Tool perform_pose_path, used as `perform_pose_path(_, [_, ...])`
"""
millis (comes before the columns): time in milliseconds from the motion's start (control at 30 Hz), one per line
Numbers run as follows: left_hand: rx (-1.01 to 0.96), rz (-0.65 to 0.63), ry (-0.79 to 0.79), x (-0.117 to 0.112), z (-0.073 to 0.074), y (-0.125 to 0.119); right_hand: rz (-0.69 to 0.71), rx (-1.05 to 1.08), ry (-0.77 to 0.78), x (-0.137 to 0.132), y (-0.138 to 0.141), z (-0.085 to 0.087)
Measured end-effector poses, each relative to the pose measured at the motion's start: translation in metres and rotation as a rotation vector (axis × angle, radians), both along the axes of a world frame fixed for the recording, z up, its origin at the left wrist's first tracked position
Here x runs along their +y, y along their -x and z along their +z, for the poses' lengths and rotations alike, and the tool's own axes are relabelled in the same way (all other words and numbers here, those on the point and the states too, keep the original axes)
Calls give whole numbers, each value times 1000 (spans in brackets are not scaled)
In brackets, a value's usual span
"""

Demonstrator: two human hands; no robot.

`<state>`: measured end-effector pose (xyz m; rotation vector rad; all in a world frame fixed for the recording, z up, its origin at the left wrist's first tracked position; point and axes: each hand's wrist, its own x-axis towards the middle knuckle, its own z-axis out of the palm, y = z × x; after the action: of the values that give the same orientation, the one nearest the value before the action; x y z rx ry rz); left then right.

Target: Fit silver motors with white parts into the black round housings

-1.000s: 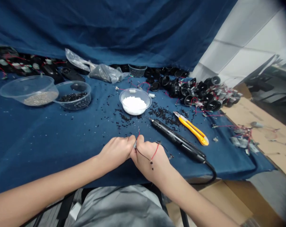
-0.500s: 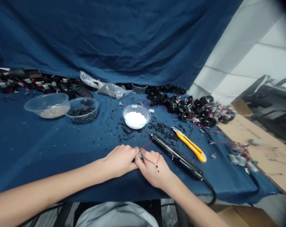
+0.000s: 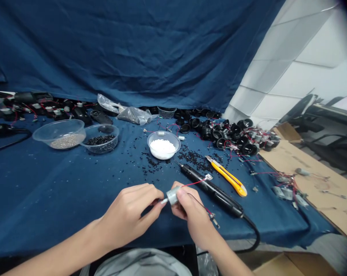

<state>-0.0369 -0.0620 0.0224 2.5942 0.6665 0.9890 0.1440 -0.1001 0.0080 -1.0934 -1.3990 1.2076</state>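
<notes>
My right hand (image 3: pixel 194 216) is closed around a small silver motor (image 3: pixel 173 195), thumb on its near side. A red wire with a metal contact (image 3: pixel 208 177) runs off to the right, and a dark wire hangs over the hand. At the motor's left end, the thumb and fingertips of my left hand (image 3: pixel 130 207) pinch a small white piece (image 3: pixel 163 201) on the shaft. Just beyond the hands stands a clear bowl (image 3: pixel 177 145) of small white parts. A black electric screwdriver (image 3: pixel 213 190) lies right of them, beside a yellow utility knife (image 3: pixel 229 177).
Two clear tubs stand at the left, one with light-coloured bits (image 3: pixel 66 141), one with black screws (image 3: pixel 100 140). Black grains (image 3: pixel 153 163) are scattered around the bowl. Black housings (image 3: pixel 219 134) pile up at the back right. More wired motors (image 3: pixel 288 191) lie at the right edge.
My hands were pressed together over the motor. Now they have turned and moved slightly apart, so the motor and the white piece at its end show. The view has shifted a little.
</notes>
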Motion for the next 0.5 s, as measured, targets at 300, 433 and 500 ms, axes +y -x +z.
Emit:
perform_pose_path(300, [-88, 30, 253, 6, -23, -1, 14, 300, 297, 10, 8, -24])
perform_pose_path(433, [-241, 69, 369, 8, -15, -10, 71, 891, 539, 10, 28, -18])
perform_pose_path(500, [-297, 79, 469, 12, -11, -14, 75, 1027, 562, 10, 33, -14])
